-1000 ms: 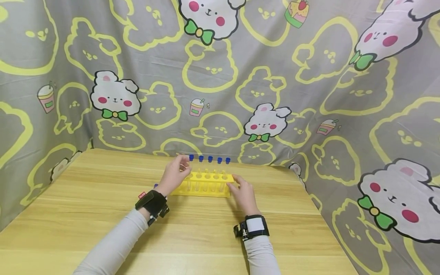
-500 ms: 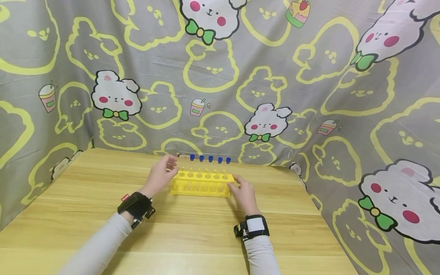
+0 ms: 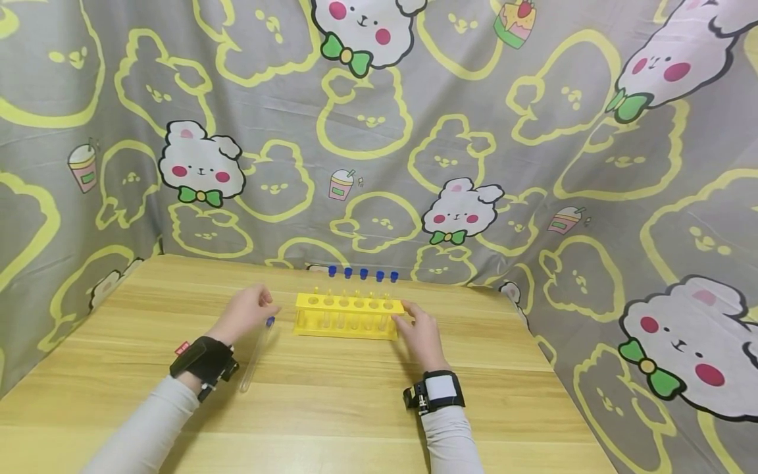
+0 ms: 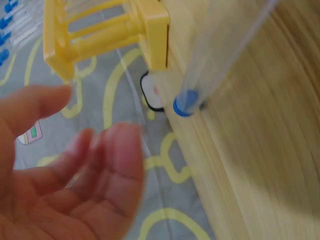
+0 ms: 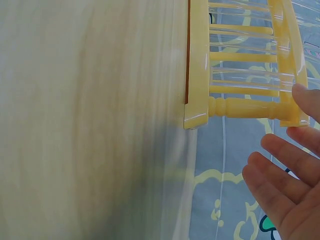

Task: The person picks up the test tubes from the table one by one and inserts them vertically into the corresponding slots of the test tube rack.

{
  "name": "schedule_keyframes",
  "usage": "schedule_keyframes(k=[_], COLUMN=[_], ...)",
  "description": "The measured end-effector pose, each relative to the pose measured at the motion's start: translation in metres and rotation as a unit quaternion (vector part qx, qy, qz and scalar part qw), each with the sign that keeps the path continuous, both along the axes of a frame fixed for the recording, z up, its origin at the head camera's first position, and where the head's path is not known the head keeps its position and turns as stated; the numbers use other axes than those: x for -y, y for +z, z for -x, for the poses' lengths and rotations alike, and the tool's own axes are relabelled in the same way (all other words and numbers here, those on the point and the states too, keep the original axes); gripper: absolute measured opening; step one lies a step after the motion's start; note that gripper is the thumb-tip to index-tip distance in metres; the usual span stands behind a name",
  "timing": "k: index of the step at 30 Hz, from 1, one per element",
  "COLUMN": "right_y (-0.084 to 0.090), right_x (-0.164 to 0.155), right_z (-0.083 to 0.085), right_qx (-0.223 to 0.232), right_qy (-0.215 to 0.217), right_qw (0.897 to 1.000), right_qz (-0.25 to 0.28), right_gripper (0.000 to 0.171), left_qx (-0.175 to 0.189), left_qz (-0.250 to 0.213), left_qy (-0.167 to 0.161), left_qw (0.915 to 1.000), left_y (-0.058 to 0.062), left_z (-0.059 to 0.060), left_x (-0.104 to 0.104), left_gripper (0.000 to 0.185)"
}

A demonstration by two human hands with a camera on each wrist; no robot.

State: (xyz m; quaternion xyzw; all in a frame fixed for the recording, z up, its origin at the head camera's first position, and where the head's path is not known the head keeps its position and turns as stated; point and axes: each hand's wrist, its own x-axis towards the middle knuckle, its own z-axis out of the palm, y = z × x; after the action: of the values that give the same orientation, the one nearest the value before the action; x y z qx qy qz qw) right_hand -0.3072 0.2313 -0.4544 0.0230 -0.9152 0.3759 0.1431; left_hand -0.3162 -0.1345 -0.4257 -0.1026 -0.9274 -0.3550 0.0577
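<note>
A yellow test tube rack (image 3: 349, 334) stands on the table, with several clear test tubes with blue caps (image 3: 364, 274) upright in it. The hole at its left end holds no tube. My right hand (image 3: 422, 334) holds the rack's right end, thumb and forefinger at the corner of the top plate (image 5: 287, 60); the other fingers are spread. Left of the rack, another blue-capped test tube (image 3: 254, 359) lies on the table. My left hand (image 3: 245, 315) is over its capped end, fingers loosely bent around nothing; in the left wrist view the tube (image 4: 186, 102) is apart from the fingers.
The wooden table (image 3: 331, 408) runs back to a grey cartoon-print curtain (image 3: 379, 178) that rises behind the rack and along both sides. The rack stands near the table's back edge.
My left hand has moved left and toward me, away from the rack, to the lying test tube, which now shows. The right hand has stayed at the rack's right end.
</note>
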Motion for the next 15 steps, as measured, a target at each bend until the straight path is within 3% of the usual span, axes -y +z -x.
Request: schedule_keyframes(k=[5,9,15], right_y=[0.0,0.0,0.0], right_x=[-0.001,-0.001,-0.001], right_z=[0.0,0.0,0.0], right_qx=[-0.005,-0.004,-0.001], right_qy=[0.001,0.002,0.0], right_qw=[1.0,1.0,1.0], right_qz=[0.001,-0.004,-0.001], right_gripper=[0.049,0.049,0.049], left_qx=[0.066,0.117,0.138], left_qz=[0.044,0.048,0.054], left_qy=[-0.004,-0.001,-0.002], left_qw=[0.9968,0.9919,0.9889], left_y=[-0.004,-0.011,-0.018], left_z=[0.0,0.001,0.001], left_x=[0.006,0.009,0.011], left_gripper=[0.022,0.027,0.037])
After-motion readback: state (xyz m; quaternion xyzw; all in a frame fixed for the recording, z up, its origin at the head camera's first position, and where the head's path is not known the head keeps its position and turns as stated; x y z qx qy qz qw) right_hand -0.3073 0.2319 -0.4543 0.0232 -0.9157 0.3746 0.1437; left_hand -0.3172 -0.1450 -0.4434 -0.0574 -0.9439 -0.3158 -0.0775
